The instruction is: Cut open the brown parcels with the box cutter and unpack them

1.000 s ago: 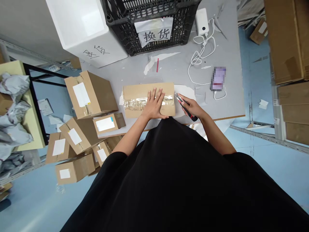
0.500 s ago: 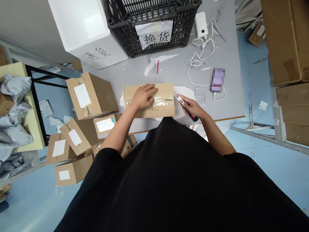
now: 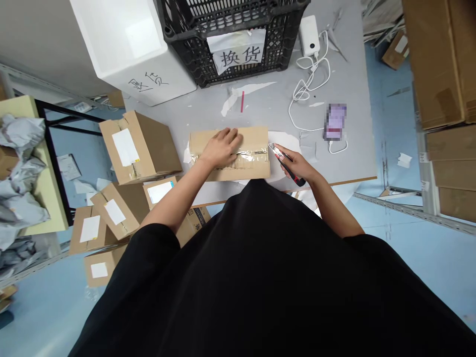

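To the left of the taped cardboard box (image 3: 253, 136) sit more boxes with white labels (image 3: 139, 148), and past them gray mailer bags (image 3: 20, 134) lie on a yellow shelf (image 3: 46, 193). The box lies flat on the gray surface (image 3: 260, 104). The left hand (image 3: 222, 148) rests on top, its fingers (image 3: 232, 136) a bit spread on the clear tape (image 3: 253, 157). The right hand (image 3: 295, 166) pinches a red and black box cutter (image 3: 295, 177) just beside the box's right end. Behind the box stands a black crate (image 3: 197, 49). To the box's right lie a phone (image 3: 335, 121) and a white cord (image 3: 310, 84).

One left hand (image 3: 222, 148), one right hand (image 3: 295, 163), one taped carton (image 3: 253, 139) near, one utility knife (image 3: 288, 166), five white-labelled boxes (image 3: 156, 144) left, one black plastic crate (image 3: 230, 39) far, one white foam box (image 3: 130, 49) far left, one power bank (image 3: 309, 35) far right, one phone (image 3: 335, 121) right
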Demonstrator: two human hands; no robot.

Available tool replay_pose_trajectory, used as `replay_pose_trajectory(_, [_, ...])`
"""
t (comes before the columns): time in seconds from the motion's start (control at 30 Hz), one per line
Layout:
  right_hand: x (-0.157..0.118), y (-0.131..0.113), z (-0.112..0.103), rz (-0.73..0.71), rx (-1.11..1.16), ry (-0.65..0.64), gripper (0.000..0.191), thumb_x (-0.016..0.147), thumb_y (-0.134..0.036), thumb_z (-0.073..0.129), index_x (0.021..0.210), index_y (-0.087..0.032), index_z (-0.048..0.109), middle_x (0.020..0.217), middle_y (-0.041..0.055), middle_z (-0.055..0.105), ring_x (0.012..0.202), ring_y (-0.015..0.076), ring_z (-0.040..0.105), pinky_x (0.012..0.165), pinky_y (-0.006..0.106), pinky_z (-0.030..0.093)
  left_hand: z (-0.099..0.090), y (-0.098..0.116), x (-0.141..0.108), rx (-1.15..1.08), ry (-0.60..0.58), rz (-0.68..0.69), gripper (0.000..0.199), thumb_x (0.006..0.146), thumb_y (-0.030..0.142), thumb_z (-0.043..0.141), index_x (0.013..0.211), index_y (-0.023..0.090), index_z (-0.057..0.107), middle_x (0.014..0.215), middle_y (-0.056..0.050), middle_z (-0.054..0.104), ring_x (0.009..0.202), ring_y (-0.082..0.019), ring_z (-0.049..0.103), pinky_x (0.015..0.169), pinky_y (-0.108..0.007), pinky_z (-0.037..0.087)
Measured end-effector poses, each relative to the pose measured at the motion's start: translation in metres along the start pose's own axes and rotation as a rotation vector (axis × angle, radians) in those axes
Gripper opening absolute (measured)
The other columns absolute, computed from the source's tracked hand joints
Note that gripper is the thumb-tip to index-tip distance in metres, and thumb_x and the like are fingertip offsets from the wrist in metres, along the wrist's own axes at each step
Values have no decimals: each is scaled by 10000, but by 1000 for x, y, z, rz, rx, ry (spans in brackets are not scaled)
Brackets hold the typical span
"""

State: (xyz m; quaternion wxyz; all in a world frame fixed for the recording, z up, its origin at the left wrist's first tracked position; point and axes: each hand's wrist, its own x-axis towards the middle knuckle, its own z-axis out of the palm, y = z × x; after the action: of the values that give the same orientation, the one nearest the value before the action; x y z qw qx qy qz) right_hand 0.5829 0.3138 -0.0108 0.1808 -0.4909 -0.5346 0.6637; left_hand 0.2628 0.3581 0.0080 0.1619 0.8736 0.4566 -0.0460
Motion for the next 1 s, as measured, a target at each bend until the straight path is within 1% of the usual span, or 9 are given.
replay_pose_trajectory(0.13, [1,2,3,-5,17,6,586,998,-409,487,1562,-309,364,668,-42,536,448,95,514,479,253,486,21,13,13,-23,47,34,700,885,230,506,1550,174,294,1626,-178,295,1533,-373,192,1209,-630,223])
replay_pose_trajectory(0.2, [1,0,4,-5,29,11,601,994,-432,491,1564,-294,362,665,-41,534,447,96,512,473,254,485,28,16,19,-47,53,33,668,901,209,461,1546,154,297,1624,-192,294,1538,-361,183,1217,-632,200])
replay_pose_trajectory(0.3, [-1,-6,7,4,59,16,605,992,-452,493,1557,-271,376,652,-43,527,436,92,493,464,252,475,34,17,22,-85,73,9,612,928,184,382,1534,129,325,1605,-205,331,1536,-338,210,1228,-614,200])
replay_pose_trajectory(0.47, [-7,-7,11,-10,80,17,626,989,-475,496,1558,-245,368,637,-49,519,430,88,482,453,240,467,36,21,19,-125,129,-14,619,942,191,377,1555,163,298,1589,-180,375,1534,-320,225,1235,-621,191])
replay_pose_trajectory(0.53, [-8,-5,11,-17,67,21,636,986,-493,498,1558,-246,369,641,-47,522,431,87,485,456,239,472,35,23,18,-124,117,-20,628,937,178,380,1559,161,296,1601,-176,356,1538,-320,209,1238,-625,185])
replay_pose_trajectory(0.63, [-6,-3,10,-13,40,25,643,983,-508,497,1560,-253,373,650,-40,531,435,90,495,459,245,479,34,23,19,-107,82,-30,622,938,141,344,1558,158,310,1618,-163,328,1545,-304,187,1253,-598,180])
replay_pose_trajectory(0.73, [0,-3,11,-18,25,19,641,984,-505,497,1563,-262,369,638,-43,532,430,91,495,453,243,480,33,22,20,-98,82,-6,622,943,128,328,1563,167,299,1609,-161,347,1544,-295,194,1249,-603,185])
replay_pose_trajectory(0.87, [3,-4,14,-35,32,19,640,985,-486,501,1562,-244,366,622,-49,528,417,86,484,432,230,471,32,21,20,-95,93,14,621,937,128,358,1555,146,301,1594,-187,364,1537,-313,217,1229,-623,214])
replay_pose_trajectory(1.0, [-2,-6,17,-18,32,26,601,989,-459,498,1546,-257,399,629,-47,527,420,84,488,433,228,472,31,23,20,-89,77,6,591,942,132,344,1534,127,343,1589,-202,366,1530,-331,232,1222,-622,225])
